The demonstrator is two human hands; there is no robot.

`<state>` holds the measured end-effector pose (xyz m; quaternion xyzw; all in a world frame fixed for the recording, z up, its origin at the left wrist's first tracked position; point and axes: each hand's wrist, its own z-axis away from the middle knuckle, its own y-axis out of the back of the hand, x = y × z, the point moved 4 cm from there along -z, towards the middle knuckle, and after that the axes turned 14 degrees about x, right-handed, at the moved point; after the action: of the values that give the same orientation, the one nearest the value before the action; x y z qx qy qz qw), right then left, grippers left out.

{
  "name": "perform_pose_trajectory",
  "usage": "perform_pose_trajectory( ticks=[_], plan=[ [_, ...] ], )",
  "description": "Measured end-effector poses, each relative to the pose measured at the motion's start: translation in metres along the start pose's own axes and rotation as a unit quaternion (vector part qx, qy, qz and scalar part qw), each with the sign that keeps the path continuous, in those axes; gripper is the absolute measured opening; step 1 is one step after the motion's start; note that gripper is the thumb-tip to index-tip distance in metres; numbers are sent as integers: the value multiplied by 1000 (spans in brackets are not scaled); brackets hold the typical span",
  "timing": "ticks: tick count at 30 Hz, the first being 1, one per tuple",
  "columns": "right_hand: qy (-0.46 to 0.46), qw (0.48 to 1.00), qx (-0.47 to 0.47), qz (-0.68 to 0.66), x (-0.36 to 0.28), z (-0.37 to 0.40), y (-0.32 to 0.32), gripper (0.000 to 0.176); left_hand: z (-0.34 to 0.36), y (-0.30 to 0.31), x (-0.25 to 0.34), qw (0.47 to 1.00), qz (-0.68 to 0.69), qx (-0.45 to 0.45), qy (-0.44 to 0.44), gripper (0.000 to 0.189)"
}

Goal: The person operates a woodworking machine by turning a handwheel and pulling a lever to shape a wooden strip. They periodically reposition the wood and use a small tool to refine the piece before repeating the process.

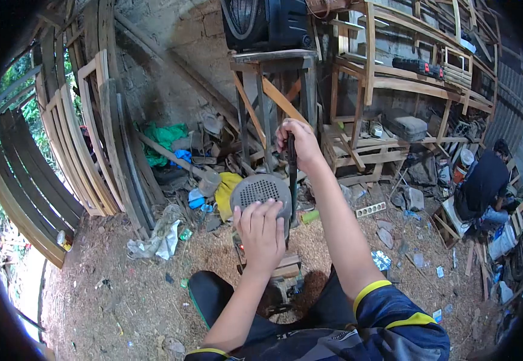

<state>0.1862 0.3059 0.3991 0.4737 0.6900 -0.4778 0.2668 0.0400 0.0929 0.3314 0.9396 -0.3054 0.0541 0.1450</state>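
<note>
In front of me stands a machine with a round grey perforated cover (260,189), which looks like a motor's end cap. My left hand (260,233) lies flat on the cover's lower part, fingers stretched out. A long dark handle (292,171) rises beside the cover on its right. The fingers of my right hand (298,143) are wrapped round its upper end. Below the cover, between my legs, a short piece of wood (286,268) sits at the machine's base. My left hand and forearm hide part of the machine.
A black fan-like unit (264,24) stands on a tall wooden stand (273,58). Wooden frames (90,150) lean at left. Yellow cloth (227,191) and scraps litter the ground. Wooden shelving (388,84) fills the right back; another person (483,183) sits at far right.
</note>
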Motion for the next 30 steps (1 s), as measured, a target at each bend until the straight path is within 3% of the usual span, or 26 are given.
perform_pose_trajectory(
  ticks=[4,5,8,12,17,21,24,25,30],
  plan=[
    [-188,979,17,-75,-24,16,-22,25,0,-2,-3,1000,-4,-2,-5,36],
    [-205,978,22,-37,-27,23,-25,29,1,-3,-3,1000,-7,0,-10,37],
    [-22,999,15,39,-10,22,-4,30,5,-1,0,1000,-14,-3,-10,37],
    [45,999,23,6,-21,75,-3,33,8,-1,-2,1000,-6,-24,-6,35],
    [30,992,81,92,-19,64,-4,35,12,3,-15,998,57,-15,-20,40],
    [38,985,100,132,-14,59,-1,40,13,14,-18,998,27,49,40,50],
    [142,976,110,120,-23,108,4,39,16,14,-16,997,10,43,62,55],
    [100,987,90,93,-22,121,8,39,18,14,-16,997,7,38,66,54],
    [82,989,62,103,-19,111,8,39,28,9,-17,993,38,41,102,50]
  ],
)
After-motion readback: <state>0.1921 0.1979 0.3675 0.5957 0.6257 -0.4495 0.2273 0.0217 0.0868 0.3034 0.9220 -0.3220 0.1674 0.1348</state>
